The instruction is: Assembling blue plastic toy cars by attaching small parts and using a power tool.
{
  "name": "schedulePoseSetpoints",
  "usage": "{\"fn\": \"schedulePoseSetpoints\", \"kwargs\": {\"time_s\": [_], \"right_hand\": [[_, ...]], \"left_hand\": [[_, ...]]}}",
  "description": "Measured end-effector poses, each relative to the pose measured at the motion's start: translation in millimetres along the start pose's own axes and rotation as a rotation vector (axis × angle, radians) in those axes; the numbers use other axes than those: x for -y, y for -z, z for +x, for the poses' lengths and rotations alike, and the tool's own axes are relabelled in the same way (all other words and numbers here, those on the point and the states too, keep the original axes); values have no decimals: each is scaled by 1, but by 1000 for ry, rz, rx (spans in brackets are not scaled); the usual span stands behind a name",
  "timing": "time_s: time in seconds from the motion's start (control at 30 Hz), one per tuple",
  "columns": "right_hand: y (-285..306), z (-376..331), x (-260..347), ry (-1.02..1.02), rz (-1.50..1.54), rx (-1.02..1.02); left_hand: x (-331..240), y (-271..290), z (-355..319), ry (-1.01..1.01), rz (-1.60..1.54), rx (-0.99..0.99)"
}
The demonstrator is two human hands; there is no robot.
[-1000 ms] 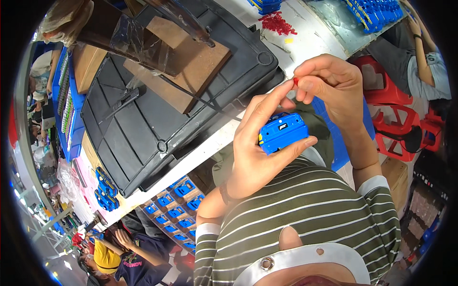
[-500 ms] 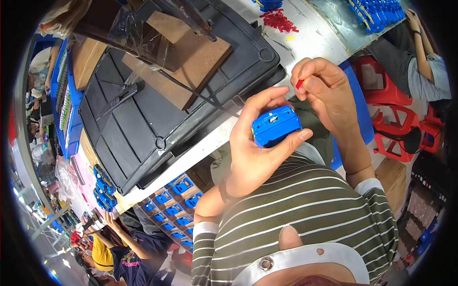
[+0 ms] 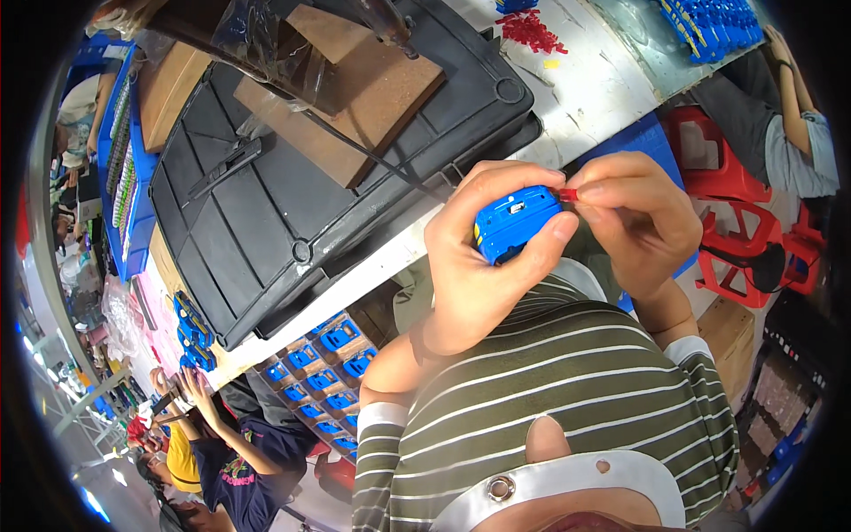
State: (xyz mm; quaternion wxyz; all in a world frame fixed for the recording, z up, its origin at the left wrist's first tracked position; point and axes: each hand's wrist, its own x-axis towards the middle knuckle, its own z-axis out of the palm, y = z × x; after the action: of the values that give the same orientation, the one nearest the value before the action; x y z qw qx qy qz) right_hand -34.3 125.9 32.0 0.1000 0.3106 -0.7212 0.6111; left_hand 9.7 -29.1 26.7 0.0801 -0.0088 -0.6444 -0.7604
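Left hand (image 3: 483, 266) at frame centre is clamped around a small blue housing (image 3: 512, 222), long axis tilted up to the right. Right hand (image 3: 638, 222), just right of it, pinches a tiny red piece (image 3: 568, 194) touching the housing's upper-right end, above the white surface (image 3: 585, 97).
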Motion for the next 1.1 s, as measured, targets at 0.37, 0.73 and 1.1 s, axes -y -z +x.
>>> {"fn": "schedulePoseSetpoints", "kwargs": {"time_s": [0.37,0.73,1.1], "right_hand": [[-3,-4,11,97,-81,25],[-8,-9,11,76,15,-78],[-11,-8,16,174,-161,-39]], "left_hand": [[-7,-3,-6,-258,296,-76],[-13,-2,-9,-229,198,-45],[-3,-12,-12,-266,221,-150]]}}
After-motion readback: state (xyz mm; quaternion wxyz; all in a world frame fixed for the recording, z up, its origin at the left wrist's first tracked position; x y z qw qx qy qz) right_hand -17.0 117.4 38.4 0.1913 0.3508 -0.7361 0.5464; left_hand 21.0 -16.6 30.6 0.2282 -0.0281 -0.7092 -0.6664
